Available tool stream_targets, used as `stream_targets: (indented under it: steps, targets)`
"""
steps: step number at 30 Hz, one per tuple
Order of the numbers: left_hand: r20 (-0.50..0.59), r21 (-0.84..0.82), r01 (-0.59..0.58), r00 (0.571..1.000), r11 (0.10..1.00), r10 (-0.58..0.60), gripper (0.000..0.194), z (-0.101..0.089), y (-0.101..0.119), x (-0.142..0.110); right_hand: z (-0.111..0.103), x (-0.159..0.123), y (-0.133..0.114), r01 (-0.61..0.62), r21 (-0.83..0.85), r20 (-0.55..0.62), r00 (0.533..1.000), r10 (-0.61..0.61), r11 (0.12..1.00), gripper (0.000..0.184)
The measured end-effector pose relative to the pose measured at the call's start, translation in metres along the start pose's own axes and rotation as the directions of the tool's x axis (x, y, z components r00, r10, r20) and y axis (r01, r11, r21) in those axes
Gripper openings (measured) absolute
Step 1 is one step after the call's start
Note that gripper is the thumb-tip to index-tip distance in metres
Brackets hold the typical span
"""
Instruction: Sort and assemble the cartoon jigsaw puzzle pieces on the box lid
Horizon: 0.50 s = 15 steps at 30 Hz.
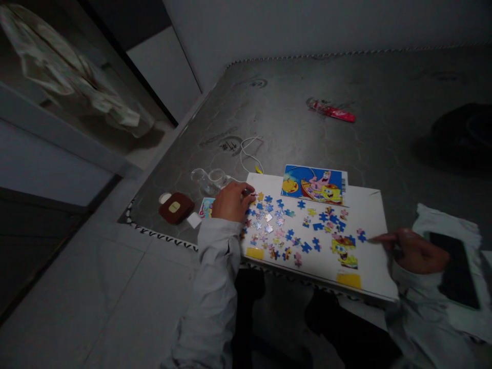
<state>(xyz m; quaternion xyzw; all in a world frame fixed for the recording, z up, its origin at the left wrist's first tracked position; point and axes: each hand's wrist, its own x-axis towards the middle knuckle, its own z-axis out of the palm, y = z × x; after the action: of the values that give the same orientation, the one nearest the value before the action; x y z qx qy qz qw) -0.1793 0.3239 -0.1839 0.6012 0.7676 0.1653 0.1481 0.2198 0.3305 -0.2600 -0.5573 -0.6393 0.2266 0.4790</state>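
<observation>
A white board [369, 205] carries many loose jigsaw pieces [269, 207], mostly blue, pink and yellow. At its left edge, my left hand [232, 201] has thumb and fingers pinched on a small puzzle piece [252, 193], partly covered by the fingers. My right hand [417, 251] is over the right edge, index finger stretched out and the others curled. Its fingertip is at or beside a blue puzzle piece [361, 235]. Just left of that lies a joined block of pieces [345, 251] with a yellow cartoon face. A picture card [313, 184] rests along the board's far edge.
To the left are a brown case [176, 208], a clear plastic item [209, 179] and a white cable [243, 154]. A red wrapper [334, 111] lies farther back. A dark phone [455, 266] sits on white cloth or tissue [442, 219] beside my right hand.
</observation>
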Motion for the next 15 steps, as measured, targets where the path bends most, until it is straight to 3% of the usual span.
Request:
stream_targets:
  steps: [7, 12, 15]
  targets:
    - [-0.024, 0.043, 0.026, 0.999, 0.999, -0.024, 0.017, 0.0064, -0.0017, 0.0045, 0.0035, 0.0035, 0.0061, 0.145, 0.093, -0.002, 0.989, -0.145, 0.985, 0.045]
    - [-0.014, 0.071, 0.041, 0.999, 0.997, -0.040, 0.018, 0.0056, 0.0032, 0.0042, 0.0045, -0.0009, 0.0040, 0.113, 0.106, -0.018, 0.994, -0.111, 0.988, 0.041]
    - [-0.017, 0.086, 0.038, 0.999, 0.996, -0.036, 0.017, 0.0052, 0.0055, 0.0038, 0.0014, -0.0014, 0.0104, 0.151, 0.102, 0.005, 0.988, -0.152, 0.983, 0.039]
